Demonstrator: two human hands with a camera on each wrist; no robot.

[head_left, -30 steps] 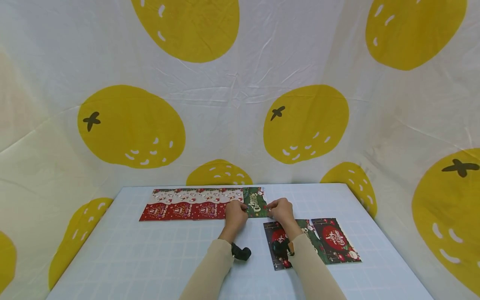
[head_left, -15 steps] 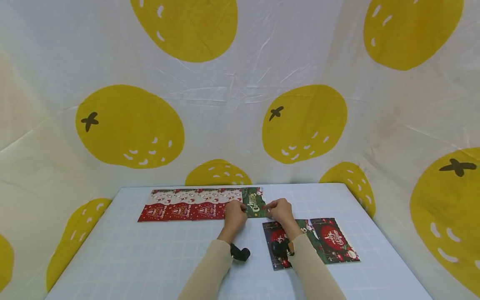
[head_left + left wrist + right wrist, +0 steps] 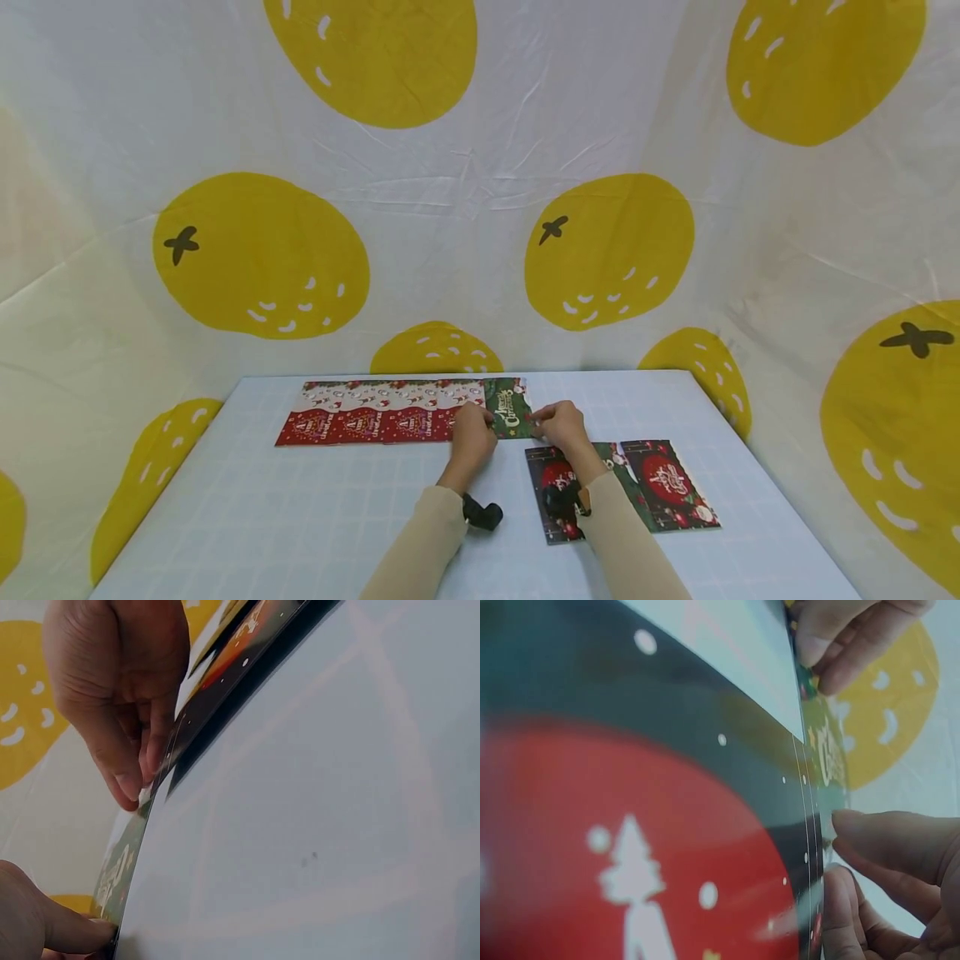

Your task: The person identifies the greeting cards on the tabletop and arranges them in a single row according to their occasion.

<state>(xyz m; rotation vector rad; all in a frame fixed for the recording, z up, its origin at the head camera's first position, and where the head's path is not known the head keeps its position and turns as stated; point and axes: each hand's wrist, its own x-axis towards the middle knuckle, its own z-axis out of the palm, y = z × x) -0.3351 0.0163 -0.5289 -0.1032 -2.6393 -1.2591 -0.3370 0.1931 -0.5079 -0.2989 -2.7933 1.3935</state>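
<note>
A flat green Christmas card (image 3: 510, 403) with light lettering lies at the right end of a row of red-and-white Christmas cards (image 3: 360, 415). My left hand (image 3: 472, 440) pinches the green card's near left corner, thumb on its edge (image 3: 112, 881) in the left wrist view, and partly covers the last red card. On the opposite side, my right hand (image 3: 564, 425) pinches the right edge with bent thumb and fingers. The right wrist view has this right hand (image 3: 896, 877) at lower right and the left hand (image 3: 847, 634) at the top.
Under my right forearm lie a dark card (image 3: 546, 483) with a red circle and a partly hidden green card (image 3: 637, 497). Beside them is another dark card (image 3: 670, 483). The pale checked table (image 3: 300, 517) meets a white curtain with yellow fruit prints behind.
</note>
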